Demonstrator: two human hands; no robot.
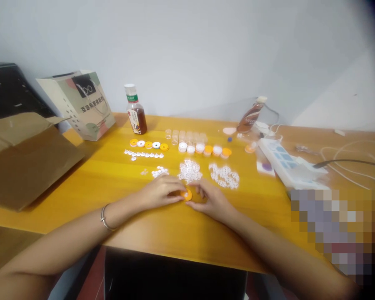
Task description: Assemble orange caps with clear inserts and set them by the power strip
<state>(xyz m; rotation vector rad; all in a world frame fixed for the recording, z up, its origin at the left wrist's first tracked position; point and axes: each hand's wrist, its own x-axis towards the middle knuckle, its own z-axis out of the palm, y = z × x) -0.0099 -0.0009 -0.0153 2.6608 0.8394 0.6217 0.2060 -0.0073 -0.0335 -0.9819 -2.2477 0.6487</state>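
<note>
In front of me a small round orange cap (189, 194) with a white middle is held just above the table. My left hand (158, 191) pinches its left side between thumb and fingers. From the other side, my right hand (210, 199) has its thumb and index finger at the cap's rim, its other fingers curled. Beyond my hands lie small white round pieces (160, 171) and two piles of flat white cut-out pieces, the middle pile (189, 171) and the right pile (224, 176). A row of white discs (147, 155) lies further left.
Orange and white caps (148, 145) and stacked rings (208, 150) form a row, with clear cups (187, 136) behind. Two drink bottles stand behind, one left (137, 116), one right (251, 116). Left are a cardboard box (34, 158) and paper bag (81, 104); right, a power strip (278, 160).
</note>
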